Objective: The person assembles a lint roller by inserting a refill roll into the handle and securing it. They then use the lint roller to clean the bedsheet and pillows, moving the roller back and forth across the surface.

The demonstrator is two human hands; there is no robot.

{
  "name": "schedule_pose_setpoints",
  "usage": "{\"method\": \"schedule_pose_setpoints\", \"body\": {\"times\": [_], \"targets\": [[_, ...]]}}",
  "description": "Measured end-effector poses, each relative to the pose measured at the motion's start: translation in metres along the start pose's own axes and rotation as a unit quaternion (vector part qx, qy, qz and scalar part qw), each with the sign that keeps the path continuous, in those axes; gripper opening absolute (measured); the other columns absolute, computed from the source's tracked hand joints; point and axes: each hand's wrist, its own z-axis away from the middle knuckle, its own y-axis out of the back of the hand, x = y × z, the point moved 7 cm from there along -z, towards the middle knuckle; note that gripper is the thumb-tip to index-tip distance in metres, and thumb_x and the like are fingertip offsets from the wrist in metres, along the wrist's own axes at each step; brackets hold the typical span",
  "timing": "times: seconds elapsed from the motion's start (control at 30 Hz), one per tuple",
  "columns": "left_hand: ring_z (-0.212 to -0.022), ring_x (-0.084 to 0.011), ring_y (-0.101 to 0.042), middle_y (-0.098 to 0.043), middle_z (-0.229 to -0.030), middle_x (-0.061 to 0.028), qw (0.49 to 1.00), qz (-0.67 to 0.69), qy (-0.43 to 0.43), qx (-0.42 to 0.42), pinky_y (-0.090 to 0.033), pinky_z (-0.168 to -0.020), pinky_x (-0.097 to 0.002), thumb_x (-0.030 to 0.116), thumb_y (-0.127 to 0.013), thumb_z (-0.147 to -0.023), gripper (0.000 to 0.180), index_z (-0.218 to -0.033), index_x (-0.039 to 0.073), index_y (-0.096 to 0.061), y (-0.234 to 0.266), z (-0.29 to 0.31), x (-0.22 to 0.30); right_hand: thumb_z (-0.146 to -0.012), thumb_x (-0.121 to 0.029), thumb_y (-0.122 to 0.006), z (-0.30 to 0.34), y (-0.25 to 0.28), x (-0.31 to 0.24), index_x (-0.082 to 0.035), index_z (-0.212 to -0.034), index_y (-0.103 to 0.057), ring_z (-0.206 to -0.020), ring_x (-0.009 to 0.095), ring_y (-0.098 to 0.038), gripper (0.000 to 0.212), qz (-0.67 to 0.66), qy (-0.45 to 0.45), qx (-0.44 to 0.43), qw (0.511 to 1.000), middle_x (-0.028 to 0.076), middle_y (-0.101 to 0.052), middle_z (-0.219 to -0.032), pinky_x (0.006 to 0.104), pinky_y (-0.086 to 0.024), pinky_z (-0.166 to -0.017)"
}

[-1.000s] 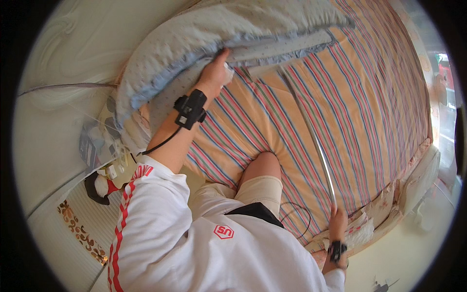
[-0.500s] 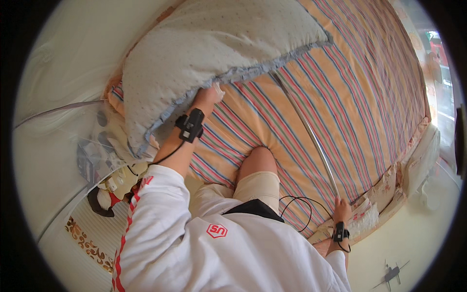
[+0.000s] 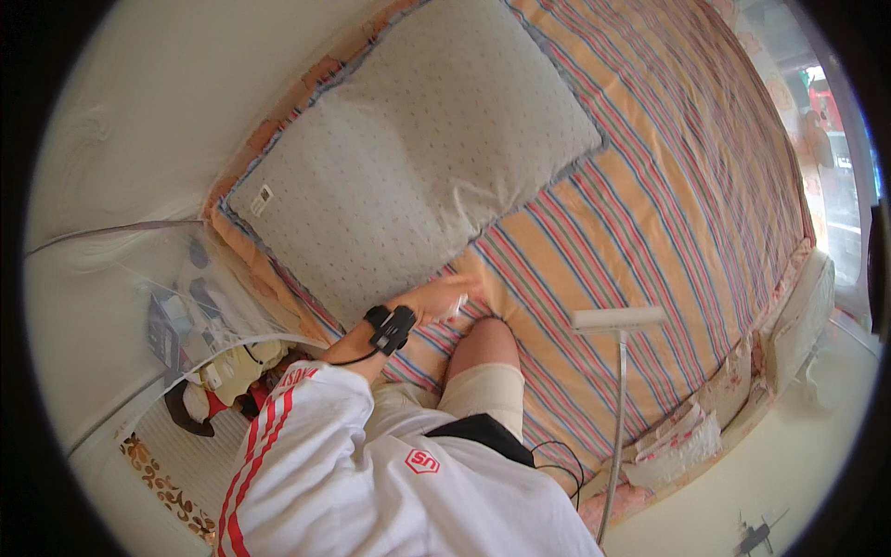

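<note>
My left hand (image 3: 442, 300) is over the striped sheet by the near edge of the pillow (image 3: 418, 139), fingers partly extended and slightly blurred. It holds a small white wad (image 3: 458, 308), perhaps tissue. Pale with fine dots and a blue-grey ruffled edge, the pillow lies flat at the head of the bed. To the right, a long-handled roller (image 3: 620, 319) with a white, bar-shaped head is over the sheet. Its thin metal pole runs down past my shirt to the lower edge. My right hand is out of view.
The orange sheet (image 3: 668, 232) with coloured stripes covers the bed. My bare knee (image 3: 483, 343) rests at its near edge. Folded cloth (image 3: 682, 446) lies along the right edge. At left, sheer netting (image 3: 167, 278) hangs near a bag and cap. A black cable (image 3: 566, 464) loops beside my waist.
The pillow has come down flat from its raised tilt. My left hand has drawn back from its edge toward me. The roller's head has come out from beneath the pillow; my right hand has left view.
</note>
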Motion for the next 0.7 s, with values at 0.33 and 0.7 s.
{"method": "schedule_pose_setpoints", "body": {"times": [0.33,0.7], "targets": [[-0.122,-0.0332,-0.051,-0.054,-0.129,-0.0235,0.685,-0.303,-0.324,0.578,-0.040,-0.101,-0.0408,0.036,-0.064,-0.088,0.055,-0.127,-0.001,-0.054,0.307,0.088,0.263,-0.097,-0.054,-0.040,-0.105,-0.010,-0.196,-0.001,-0.064,-0.052,-0.055,0.033,-0.053,0.063,-0.312,0.001,0.099,0.945,0.017,-0.050,-0.056,0.0467,-0.039,-0.053],[-0.105,-0.0324,-0.058,-0.060,-0.122,-0.0206,0.725,-0.445,-0.023,0.525,-0.043,-0.094,-0.0367,0.044,-0.048,-0.095,0.054,-0.125,0.000,-0.056,0.428,-0.013,0.203,-0.097,-0.054,-0.038,-0.114,-0.010,-0.293,-0.005,-0.062,-0.054,-0.051,0.025,-0.050,0.062,-0.394,0.006,-0.138,0.909,0.009,-0.049,-0.053,0.0400,-0.039,-0.052]]}}
